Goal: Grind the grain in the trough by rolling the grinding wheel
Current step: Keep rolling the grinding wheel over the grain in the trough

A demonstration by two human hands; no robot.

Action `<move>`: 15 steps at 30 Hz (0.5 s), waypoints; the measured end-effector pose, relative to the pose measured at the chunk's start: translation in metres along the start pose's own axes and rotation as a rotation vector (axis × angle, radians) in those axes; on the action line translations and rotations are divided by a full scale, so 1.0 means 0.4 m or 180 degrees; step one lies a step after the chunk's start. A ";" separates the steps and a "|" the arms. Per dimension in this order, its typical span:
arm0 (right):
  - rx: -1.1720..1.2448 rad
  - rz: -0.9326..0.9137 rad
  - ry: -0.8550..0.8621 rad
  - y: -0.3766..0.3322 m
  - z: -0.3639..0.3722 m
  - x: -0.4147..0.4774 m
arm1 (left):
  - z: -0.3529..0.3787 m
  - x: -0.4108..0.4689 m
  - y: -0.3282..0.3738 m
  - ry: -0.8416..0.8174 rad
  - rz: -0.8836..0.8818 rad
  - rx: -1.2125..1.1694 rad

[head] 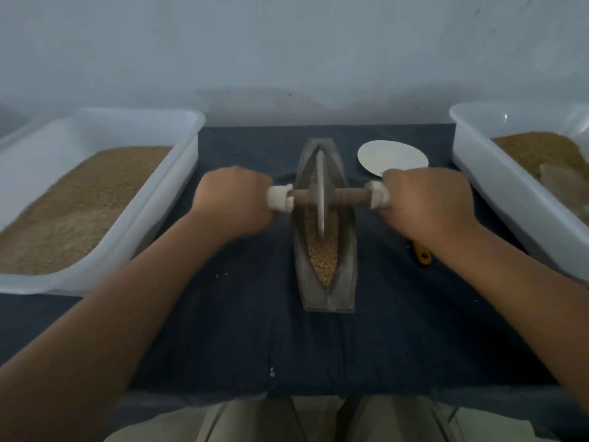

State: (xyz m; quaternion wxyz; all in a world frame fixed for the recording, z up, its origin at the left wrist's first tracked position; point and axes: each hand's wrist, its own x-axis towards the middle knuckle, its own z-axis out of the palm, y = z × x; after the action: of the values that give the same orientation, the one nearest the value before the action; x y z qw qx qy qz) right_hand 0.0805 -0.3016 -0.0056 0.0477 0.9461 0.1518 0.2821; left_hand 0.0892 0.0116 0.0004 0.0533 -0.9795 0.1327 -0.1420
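Right now you are gripping the axle [347, 197] by its white ends, your left hand [234, 199] curled round one and your right hand [424, 202] round the other, well apart. The grinding wheel [321, 199] is standing upright between them, near the middle of the trough [345, 282], on the grain [325, 260]. You are probably doing best by pressing evenly on both sides, so the wheel is not tilting or climbing the walls. The trough is sitting on a dark blue cloth [255, 330], between the left tub [178, 129] and the right tub [478, 148], both white and holding brown meal. A pale wall [287, 43] is rising behind.
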 end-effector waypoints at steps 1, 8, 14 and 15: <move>-0.0044 -0.0028 0.0015 -0.001 -0.016 -0.036 | 0.002 -0.040 -0.001 0.0161 0.0088 0.0077; -0.0091 -0.0010 0.0031 0.001 -0.009 -0.033 | 0.031 -0.038 0.001 0.0454 0.0008 0.0060; 0.0130 0.0434 -0.0067 0.002 0.062 0.117 | -0.007 0.134 0.008 0.0236 -0.0189 0.0103; 0.0162 0.0467 -0.0161 -0.001 0.059 0.108 | -0.012 0.129 0.012 0.0227 -0.0144 0.0132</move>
State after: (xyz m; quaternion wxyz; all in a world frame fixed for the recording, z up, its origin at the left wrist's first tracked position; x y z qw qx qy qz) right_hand 0.1278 -0.2878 -0.0028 0.0067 0.9624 0.0879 0.2569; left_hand 0.1343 -0.0076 0.0180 0.0656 -0.9752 0.1093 -0.1808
